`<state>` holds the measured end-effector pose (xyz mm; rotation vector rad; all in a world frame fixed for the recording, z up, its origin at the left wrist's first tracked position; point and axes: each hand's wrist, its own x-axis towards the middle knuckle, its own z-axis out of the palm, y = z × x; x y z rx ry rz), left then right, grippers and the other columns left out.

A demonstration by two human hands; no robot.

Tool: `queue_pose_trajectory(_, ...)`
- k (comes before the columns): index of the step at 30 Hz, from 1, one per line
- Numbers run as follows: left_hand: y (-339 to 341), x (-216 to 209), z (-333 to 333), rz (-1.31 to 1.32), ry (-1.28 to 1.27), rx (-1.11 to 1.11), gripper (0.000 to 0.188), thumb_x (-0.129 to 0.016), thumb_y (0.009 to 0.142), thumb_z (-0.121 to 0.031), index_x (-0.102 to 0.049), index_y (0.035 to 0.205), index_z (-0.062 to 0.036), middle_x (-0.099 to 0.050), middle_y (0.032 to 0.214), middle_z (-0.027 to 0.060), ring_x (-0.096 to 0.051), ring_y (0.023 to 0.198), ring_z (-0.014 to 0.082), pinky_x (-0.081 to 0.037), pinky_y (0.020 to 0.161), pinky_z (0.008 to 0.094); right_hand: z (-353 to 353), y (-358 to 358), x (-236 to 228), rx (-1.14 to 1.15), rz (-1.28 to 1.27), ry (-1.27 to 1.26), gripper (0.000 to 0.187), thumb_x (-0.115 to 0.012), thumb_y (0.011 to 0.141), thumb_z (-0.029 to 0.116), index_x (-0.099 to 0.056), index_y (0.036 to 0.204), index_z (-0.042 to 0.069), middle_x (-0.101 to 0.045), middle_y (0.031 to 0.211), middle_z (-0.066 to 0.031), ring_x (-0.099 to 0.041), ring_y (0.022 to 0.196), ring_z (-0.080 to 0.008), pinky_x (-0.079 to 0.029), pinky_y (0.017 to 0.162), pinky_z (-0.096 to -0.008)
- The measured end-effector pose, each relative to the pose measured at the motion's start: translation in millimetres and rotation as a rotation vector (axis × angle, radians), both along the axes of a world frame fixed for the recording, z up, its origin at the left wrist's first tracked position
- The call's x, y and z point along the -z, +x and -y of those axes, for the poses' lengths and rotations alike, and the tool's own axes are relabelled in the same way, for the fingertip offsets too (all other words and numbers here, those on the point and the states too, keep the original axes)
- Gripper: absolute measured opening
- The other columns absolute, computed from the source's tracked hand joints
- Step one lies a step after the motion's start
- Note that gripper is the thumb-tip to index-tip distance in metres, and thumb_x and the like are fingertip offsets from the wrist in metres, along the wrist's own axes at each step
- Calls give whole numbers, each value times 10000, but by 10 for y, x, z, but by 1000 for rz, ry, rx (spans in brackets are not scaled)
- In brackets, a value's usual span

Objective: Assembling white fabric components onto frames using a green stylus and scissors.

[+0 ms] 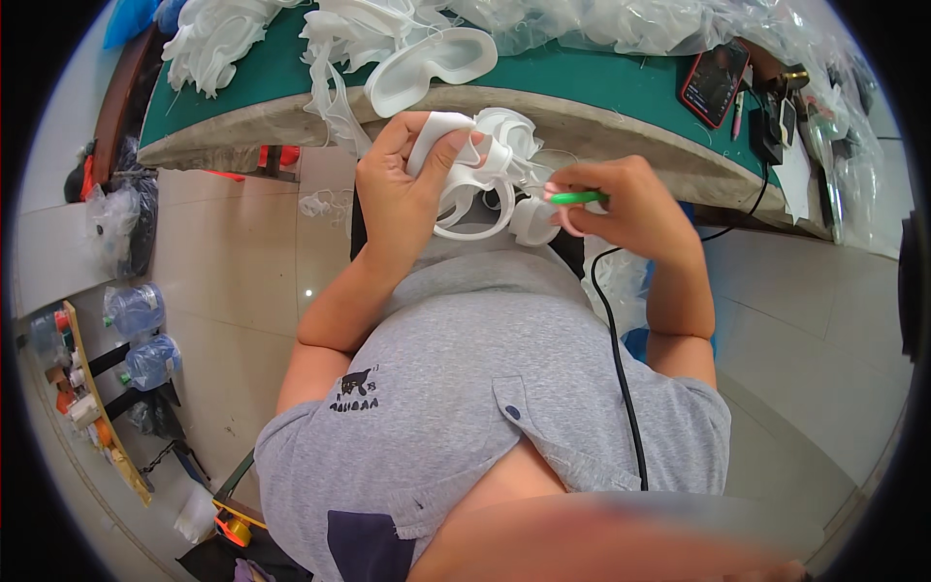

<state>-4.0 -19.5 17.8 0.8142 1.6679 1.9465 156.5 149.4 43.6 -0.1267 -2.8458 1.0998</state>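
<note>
My left hand is closed on a white soft goggle frame, the thumb pressed on its near side. More white curved frames hang below that hand, over my lap. My right hand is closed round small scissors with a green part and a pink finger loop; their blades point left toward the white pieces and are hard to make out. One white piece lies just left of the scissors. Beyond my left hand, a whole white goggle frame rests on the table.
The green-topped table has a worn, curved front edge. White frames and clear plastic bags cover its far side. At the right lie a phone, a pink pen and a black adapter. A black cable runs down over my shirt.
</note>
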Motion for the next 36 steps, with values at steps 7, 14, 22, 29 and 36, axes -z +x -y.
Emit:
queue_pose_trajectory(7,104,51,-50,64,29,13,138,-641,885,-80,-583,953,24,-695,875,121,-657,783,115,-515,688,222,258,-253,232,289,-151,-576,279,-755,796,130,-547,944,18,-578,774,4,-551,740,-46,-440,671,-182)
queue_pose_trajectory(14,-126,153,-39,359,203,34,137,-643,881,-96,-565,960,-16,-684,891,120,-672,773,163,-559,712,290,211,-301,261,441,-222,-736,310,-810,720,120,-539,856,56,-513,731,42,-477,655,-36,-377,572,-171)
queue_pose_trajectory(22,-765,14,271,560,100,239,132,-601,917,-203,-589,903,-72,-624,763,18,-502,540,23,-441,483,182,-203,-78,296,589,-308,-935,270,-732,783,131,-510,926,77,-567,728,5,-361,497,-8,-228,429,-168)
queue_pose_trajectory(29,-494,-165,371,-795,-760,156,285,-674,836,-251,-607,979,-14,-629,929,120,-585,866,285,-455,763,374,-325,80,117,538,-332,-1006,237,-696,824,153,-511,950,73,-562,733,-1,-333,478,-3,-196,414,-170)
queue_pose_trajectory(36,-382,-46,129,-936,-386,235,201,-721,769,-166,-636,898,-38,-604,869,89,-561,837,281,-439,719,360,-296,759,-336,777,-337,-444,198,-733,771,123,-605,893,36,-513,707,47,-422,596,-21,-288,516,-166)
